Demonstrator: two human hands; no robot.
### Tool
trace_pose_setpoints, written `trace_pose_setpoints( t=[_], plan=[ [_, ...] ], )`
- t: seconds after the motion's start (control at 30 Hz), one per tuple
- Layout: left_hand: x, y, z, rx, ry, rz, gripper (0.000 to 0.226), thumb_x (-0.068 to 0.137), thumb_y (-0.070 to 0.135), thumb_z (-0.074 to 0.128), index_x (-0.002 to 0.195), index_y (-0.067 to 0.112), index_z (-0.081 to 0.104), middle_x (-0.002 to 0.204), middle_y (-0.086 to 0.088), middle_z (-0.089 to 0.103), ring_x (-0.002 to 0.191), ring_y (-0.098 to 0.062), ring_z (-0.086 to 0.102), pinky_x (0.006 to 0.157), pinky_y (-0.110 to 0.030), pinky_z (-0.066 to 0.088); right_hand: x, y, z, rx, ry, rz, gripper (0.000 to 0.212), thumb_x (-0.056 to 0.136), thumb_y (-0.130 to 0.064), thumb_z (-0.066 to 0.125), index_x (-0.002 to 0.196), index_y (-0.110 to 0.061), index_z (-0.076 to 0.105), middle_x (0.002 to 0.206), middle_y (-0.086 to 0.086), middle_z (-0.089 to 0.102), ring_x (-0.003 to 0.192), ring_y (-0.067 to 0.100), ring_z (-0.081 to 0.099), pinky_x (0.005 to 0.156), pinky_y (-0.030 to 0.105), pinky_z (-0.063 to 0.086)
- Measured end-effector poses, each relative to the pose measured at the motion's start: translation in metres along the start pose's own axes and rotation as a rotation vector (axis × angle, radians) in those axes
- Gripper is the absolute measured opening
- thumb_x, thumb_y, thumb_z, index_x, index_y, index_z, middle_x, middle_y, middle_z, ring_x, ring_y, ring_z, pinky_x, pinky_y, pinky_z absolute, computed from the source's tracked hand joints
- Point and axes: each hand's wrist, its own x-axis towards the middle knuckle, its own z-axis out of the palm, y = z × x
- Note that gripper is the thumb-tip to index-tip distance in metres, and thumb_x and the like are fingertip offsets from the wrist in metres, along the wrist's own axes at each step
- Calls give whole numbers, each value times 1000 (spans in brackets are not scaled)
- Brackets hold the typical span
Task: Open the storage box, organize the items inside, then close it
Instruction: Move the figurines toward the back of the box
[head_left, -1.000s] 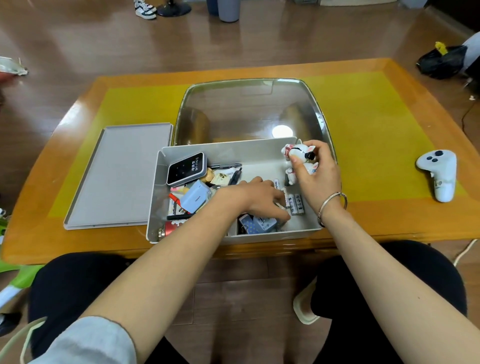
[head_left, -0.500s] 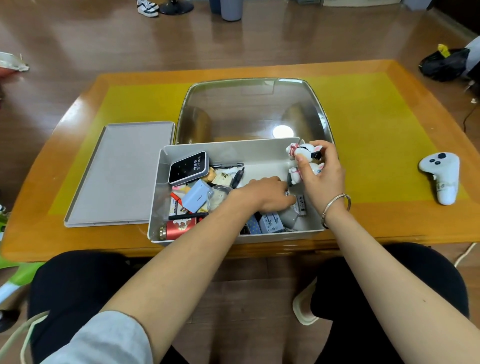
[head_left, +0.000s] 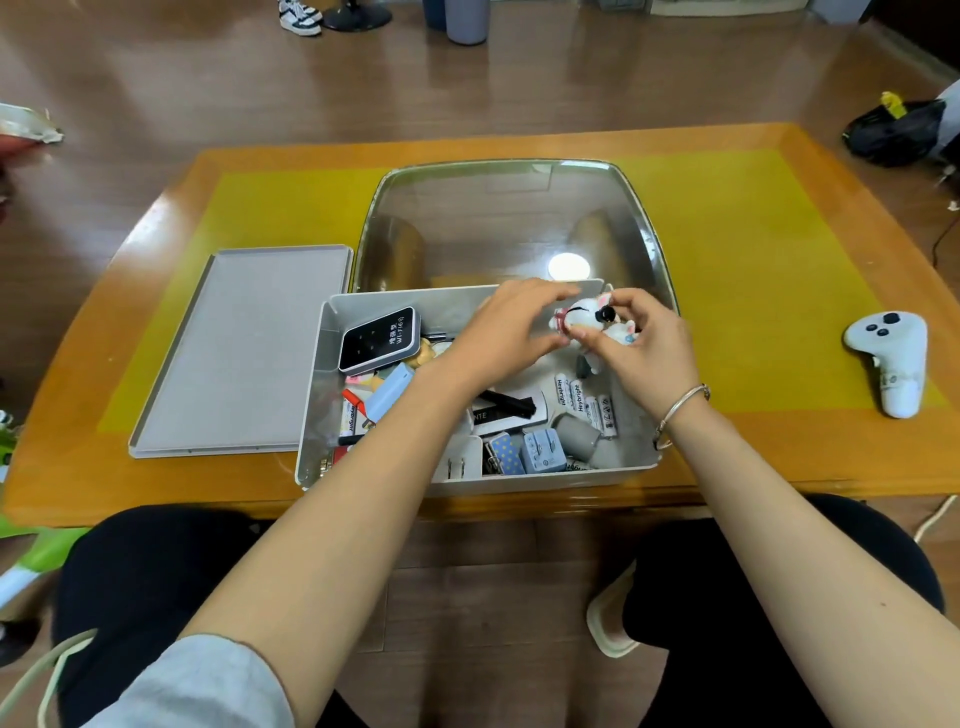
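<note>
Storage box (head_left: 613, 470): open, at the near edge of the table (head_left: 779, 457), crowded with small items.
Lid (head_left: 244, 353): flat on the table, just left of the box.
Right hand (head_left: 647, 348): fingers curled round the white figurine (head_left: 589, 322), holding it above the far right corner of the box, as in both earlier frames.
Left hand (head_left: 506, 332): a second ago it was reaching down among the items near the batteries (head_left: 587, 405); now it is lifted out and up beside the figurine, fingers spread and relaxed, fingertips close to the toy; whether they touch it I cannot tell.
Uncovered by that move: a black pen-like bar (head_left: 506, 402) and the chargers (head_left: 543, 449) near the front wall.
WiFi device (head_left: 379, 340): far left part of the box, unmoved.
White controller (head_left: 891, 358): on the table, well right of the box.
</note>
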Motion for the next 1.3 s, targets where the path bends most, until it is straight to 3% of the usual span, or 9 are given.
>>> trace_pose_setpoints(
  t=[0.13,0.33,0.43,0.53,0.67,0.83,0.93,1.07,1.3],
  plan=[
    [-2,2,-6,-106,-51,-24,32,82,16,74,113,9,67,103,-4,70,95,-18,61,75,-11,40,8,-3,-3,-72,-151,-37,40,67,-35,82,102,-21,69,94,-5,70,86,11,64,81,32,52],
    [-5,7,-3,-60,-65,-40,43,80,22,76,118,9,61,101,-6,69,96,-21,58,81,-29,41,13,-8,-2,-96,-203,-51,34,65,-35,83,95,-23,73,73,-23,63,66,-11,56,62,3,39],
    [-7,2,-2,-94,-62,-96,32,82,21,74,108,8,62,90,-1,63,89,-21,58,74,-29,41,16,-6,-1,-35,-151,14,32,64,-31,85,91,-21,69,77,-9,66,66,-4,57,63,7,43],
    [-8,-6,0,-103,-16,-191,31,82,22,75,105,7,60,87,-1,61,86,-22,58,71,-27,39,20,-4,-3,5,-93,48,22,72,-33,80,79,-17,67,72,3,66,61,7,55,61,23,47],
    [-12,-17,2,-167,71,-295,32,82,20,73,107,10,55,93,-4,65,84,-22,59,78,-33,46,33,-4,-11,-63,-155,106,35,83,-41,66,71,-9,62,66,10,62,60,17,51,64,37,46],
    [-17,-24,6,-185,23,-299,40,85,13,69,120,10,50,108,-6,65,89,-24,58,75,-28,41,44,-14,-22,-64,-400,157,18,75,-25,78,77,-12,67,63,2,61,46,8,52,39,24,45],
    [-17,-29,7,-187,31,-345,39,85,13,70,118,9,49,110,-6,64,93,-24,59,75,-28,40,49,-18,-17,-190,-400,111,8,78,-20,75,81,-15,70,76,7,67,61,15,59,55,34,53],
    [-15,-33,9,-172,51,-373,37,83,16,72,112,8,52,110,-6,62,95,-24,57,78,-31,42,56,-22,-3,-485,-384,-34,26,75,-30,77,97,-18,73,92,6,68,79,17,58,79,26,45],
    [-14,-40,14,-161,55,-413,39,81,20,75,111,12,51,109,-4,62,94,-21,57,75,-28,38,65,-25,12,-753,-470,-125,39,65,-40,82,92,-16,71,90,5,71,89,26,62,75,32,50]
  ],
)
